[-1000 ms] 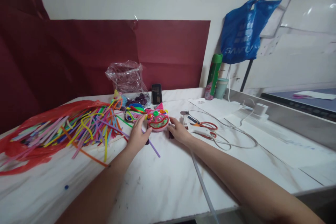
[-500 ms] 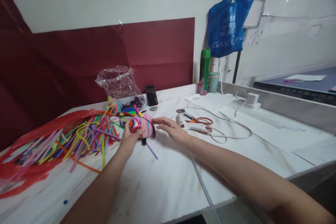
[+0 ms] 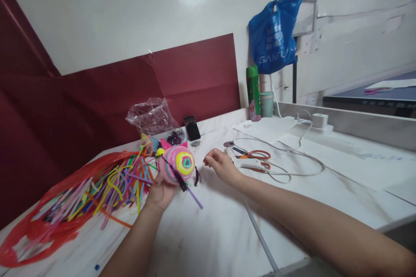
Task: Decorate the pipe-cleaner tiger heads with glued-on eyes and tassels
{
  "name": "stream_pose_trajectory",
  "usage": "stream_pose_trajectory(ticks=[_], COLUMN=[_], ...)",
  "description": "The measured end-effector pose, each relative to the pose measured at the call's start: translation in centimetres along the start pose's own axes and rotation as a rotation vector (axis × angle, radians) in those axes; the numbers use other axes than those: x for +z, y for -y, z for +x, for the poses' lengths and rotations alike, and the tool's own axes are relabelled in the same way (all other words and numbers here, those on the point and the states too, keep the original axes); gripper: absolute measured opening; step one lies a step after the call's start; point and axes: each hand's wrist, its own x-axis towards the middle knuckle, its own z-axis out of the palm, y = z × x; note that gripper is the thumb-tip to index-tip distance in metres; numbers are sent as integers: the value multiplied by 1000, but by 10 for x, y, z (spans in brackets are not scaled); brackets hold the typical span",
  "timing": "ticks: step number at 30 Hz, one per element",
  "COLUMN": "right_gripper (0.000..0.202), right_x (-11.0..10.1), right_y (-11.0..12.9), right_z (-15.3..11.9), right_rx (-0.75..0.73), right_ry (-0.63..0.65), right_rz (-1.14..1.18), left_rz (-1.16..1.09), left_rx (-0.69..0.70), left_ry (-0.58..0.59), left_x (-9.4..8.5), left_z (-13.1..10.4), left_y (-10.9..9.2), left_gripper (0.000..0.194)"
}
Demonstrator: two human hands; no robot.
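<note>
My left hand (image 3: 161, 192) holds a round pink striped craft piece (image 3: 171, 161) from below and the left. The piece has pink pointed tips on top, a yellow and teal ring on its side and dark tassels. A purple pipe cleaner (image 3: 195, 199) lies just below it on the white table. To the right of the piece, apart from it, my right hand (image 3: 218, 165) is raised with its fingers curled and the fingertips pinched together. Whatever those fingertips may hold is too small to make out.
Colourful pipe cleaners (image 3: 113, 184) lie on a red plastic bag (image 3: 58, 242) at left. A white glue gun (image 3: 248, 163), orange-handled scissors (image 3: 260, 154) and a grey cable sit right. Behind stand a phone (image 3: 192, 127), a green bottle (image 3: 253, 93) and a cup (image 3: 267, 104).
The craft piece has been turned, so its yellow ring now shows, and my left hand is now beneath it. My right hand has drawn away from it and its fingers have curled in.
</note>
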Motion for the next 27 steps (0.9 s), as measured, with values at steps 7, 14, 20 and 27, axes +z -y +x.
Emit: stream_pose_trajectory(ticks=[7, 14, 20, 27], right_gripper=[26, 22, 86, 90], right_x=[1, 2, 5, 0], right_y=[-1, 3, 0, -23], right_z=[1, -6, -17, -16], right_rx=[3, -161, -312, -245], right_ry=[30, 5, 198, 108], right_rz=[4, -177, -289, -496], left_rz=[-47, -51, -127, -209], left_rx=[-41, -19, -113, -87], left_ry=[-44, 46, 93, 118], left_x=[0, 4, 14, 33], left_z=[-1, 2, -11, -21], left_y=[0, 5, 19, 30], left_gripper=[63, 61, 57, 72])
